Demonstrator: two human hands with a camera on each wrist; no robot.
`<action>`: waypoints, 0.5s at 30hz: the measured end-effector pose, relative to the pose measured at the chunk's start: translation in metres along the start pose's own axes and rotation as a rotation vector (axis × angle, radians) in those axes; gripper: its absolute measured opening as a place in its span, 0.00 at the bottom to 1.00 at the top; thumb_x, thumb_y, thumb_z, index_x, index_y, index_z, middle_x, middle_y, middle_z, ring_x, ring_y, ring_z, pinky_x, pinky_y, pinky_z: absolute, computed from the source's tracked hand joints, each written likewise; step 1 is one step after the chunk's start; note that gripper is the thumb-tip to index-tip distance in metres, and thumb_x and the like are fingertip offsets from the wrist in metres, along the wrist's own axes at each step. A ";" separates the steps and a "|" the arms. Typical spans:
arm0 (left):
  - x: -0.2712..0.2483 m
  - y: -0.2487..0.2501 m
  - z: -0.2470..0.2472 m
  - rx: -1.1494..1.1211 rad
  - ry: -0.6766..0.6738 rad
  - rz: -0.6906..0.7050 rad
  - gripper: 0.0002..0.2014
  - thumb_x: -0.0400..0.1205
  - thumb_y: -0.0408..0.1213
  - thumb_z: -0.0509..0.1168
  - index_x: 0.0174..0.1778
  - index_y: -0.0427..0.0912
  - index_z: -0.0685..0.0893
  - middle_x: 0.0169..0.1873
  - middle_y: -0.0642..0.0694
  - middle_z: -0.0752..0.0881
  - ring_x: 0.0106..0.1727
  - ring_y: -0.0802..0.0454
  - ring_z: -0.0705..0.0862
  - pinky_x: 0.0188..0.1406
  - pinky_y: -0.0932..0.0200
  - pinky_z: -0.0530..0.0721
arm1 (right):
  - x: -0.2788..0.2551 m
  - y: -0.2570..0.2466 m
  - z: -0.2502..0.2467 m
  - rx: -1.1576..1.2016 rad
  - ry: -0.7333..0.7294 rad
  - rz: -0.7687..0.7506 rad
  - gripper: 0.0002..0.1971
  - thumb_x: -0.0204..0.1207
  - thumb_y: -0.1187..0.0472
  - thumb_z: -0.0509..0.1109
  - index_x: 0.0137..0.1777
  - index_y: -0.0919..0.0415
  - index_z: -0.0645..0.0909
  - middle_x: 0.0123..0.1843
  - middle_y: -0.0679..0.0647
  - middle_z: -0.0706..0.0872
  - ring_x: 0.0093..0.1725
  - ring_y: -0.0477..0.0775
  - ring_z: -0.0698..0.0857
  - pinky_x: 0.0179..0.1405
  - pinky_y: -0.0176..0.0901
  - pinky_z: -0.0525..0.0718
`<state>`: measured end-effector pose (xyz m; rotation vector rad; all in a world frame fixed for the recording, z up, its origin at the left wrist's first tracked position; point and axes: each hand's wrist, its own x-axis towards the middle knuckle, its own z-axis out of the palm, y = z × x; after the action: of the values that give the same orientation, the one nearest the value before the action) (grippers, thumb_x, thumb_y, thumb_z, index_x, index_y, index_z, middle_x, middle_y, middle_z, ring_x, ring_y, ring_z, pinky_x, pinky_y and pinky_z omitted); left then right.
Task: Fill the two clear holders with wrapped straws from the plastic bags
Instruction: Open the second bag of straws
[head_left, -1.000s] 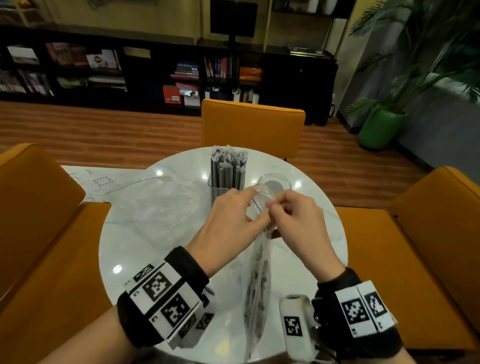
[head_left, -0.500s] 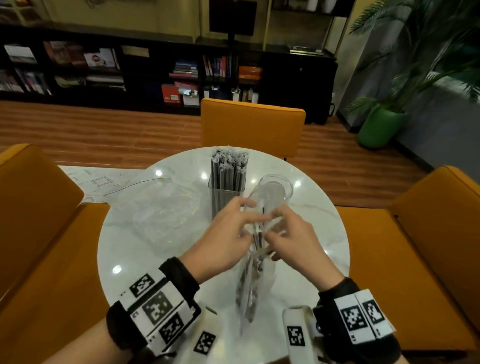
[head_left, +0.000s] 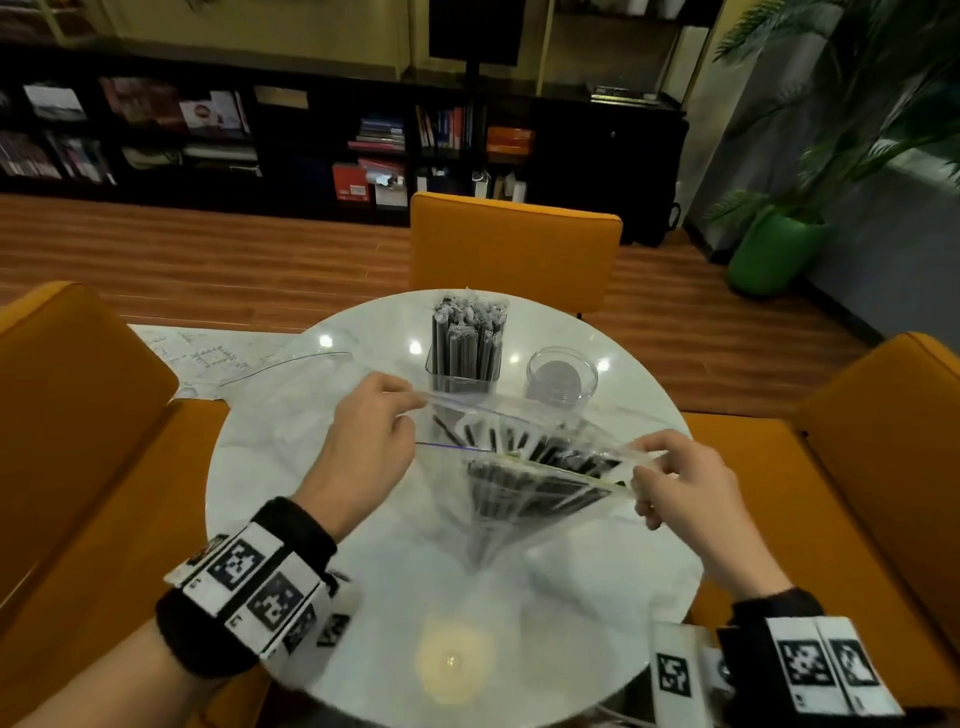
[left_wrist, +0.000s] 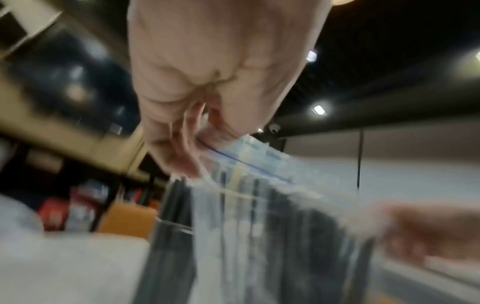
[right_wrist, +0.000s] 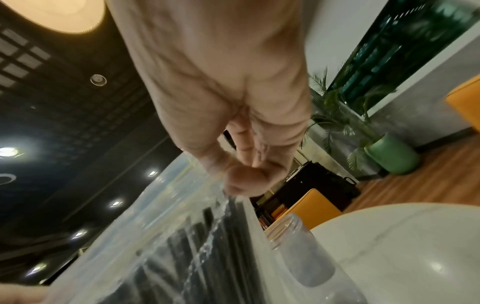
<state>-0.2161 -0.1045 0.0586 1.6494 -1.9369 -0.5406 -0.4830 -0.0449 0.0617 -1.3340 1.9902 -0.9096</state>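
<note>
A clear zip bag (head_left: 524, 467) of dark wrapped straws (head_left: 535, 486) stands on the round white table (head_left: 291, 467), its mouth stretched wide. My left hand (head_left: 400, 410) pinches the bag's left top edge (left_wrist: 221, 152). My right hand (head_left: 644, 467) pinches the right top edge (right_wrist: 207, 183). Behind the bag, a clear square holder (head_left: 464, 371) stands packed with wrapped straws (head_left: 467, 338). To its right sits a clear round holder (head_left: 561, 376) with no straws in it, also seen close in the right wrist view (right_wrist: 301, 253).
An empty clear plastic bag (head_left: 280, 395) lies on the table's left part. Orange chairs stand at the left (head_left: 67, 415), far side (head_left: 514, 244) and right (head_left: 883, 441). A white device (head_left: 675, 675) sits at the table's near right edge.
My hands were together at the bag's top a second ago. They have pulled apart sideways, and the bag's mouth now stands spread wide with the straws fanned inside.
</note>
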 end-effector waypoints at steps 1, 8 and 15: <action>0.000 -0.003 -0.001 -0.008 0.018 -0.033 0.19 0.83 0.29 0.59 0.70 0.43 0.81 0.65 0.45 0.78 0.62 0.48 0.81 0.60 0.68 0.70 | -0.001 0.001 -0.001 0.025 0.015 0.002 0.11 0.77 0.71 0.64 0.53 0.59 0.84 0.34 0.60 0.87 0.27 0.52 0.82 0.29 0.42 0.83; -0.010 0.008 0.013 -0.799 -0.183 -0.258 0.44 0.73 0.17 0.69 0.79 0.56 0.63 0.68 0.48 0.75 0.32 0.57 0.84 0.30 0.63 0.85 | -0.019 -0.004 0.021 0.077 -0.249 -0.010 0.14 0.75 0.70 0.67 0.55 0.52 0.82 0.34 0.58 0.85 0.27 0.51 0.87 0.35 0.48 0.91; -0.013 -0.001 0.010 -0.521 -0.231 -0.041 0.47 0.74 0.16 0.64 0.81 0.64 0.58 0.76 0.53 0.64 0.62 0.59 0.78 0.34 0.66 0.86 | -0.019 0.003 0.023 0.114 -0.245 -0.005 0.16 0.80 0.63 0.68 0.63 0.45 0.78 0.48 0.54 0.85 0.39 0.54 0.91 0.36 0.48 0.92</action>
<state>-0.2198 -0.0918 0.0480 1.3344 -1.7151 -1.1827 -0.4611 -0.0309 0.0469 -1.3188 1.7241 -0.8070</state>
